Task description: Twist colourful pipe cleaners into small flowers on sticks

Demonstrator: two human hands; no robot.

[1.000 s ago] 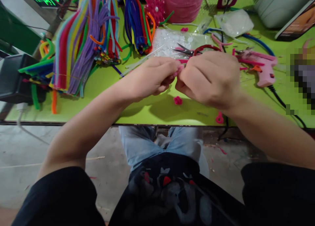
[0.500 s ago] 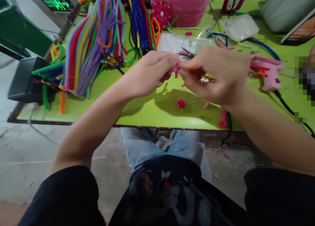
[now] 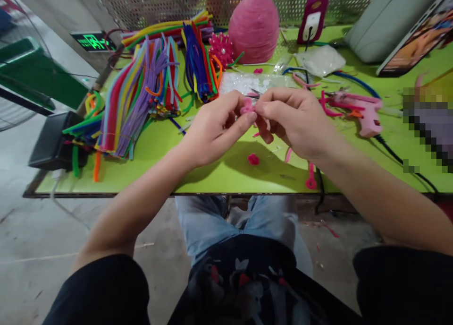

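My left hand (image 3: 217,129) pinches a small pink fuzzy pipe-cleaner flower (image 3: 248,106) between thumb and fingers, above the green table. From the other side, my right hand (image 3: 295,119) meets it with thumb and forefinger closed at the flower's right edge. Dark pointed scissor blades (image 3: 254,95) show just behind the fingertips; the rest of them is hidden by my right hand. On the tabletop below lies another small, deeper pink flower (image 3: 253,159). A pink strip with a ringed end (image 3: 311,176) lies near the front edge.
Bundles of coloured pipe cleaners (image 3: 130,98) lie at the left beside a black box (image 3: 53,141). Behind my hands are a bag of white beads (image 3: 233,82), a beaded pink flower (image 3: 222,51) and a large pink ball (image 3: 254,29). A pink glue gun (image 3: 368,115) lies right.
The view has tilted up, showing more of the table's back. My right hand has turned, its fingers now more extended toward the pink flower, which both hands still hold.
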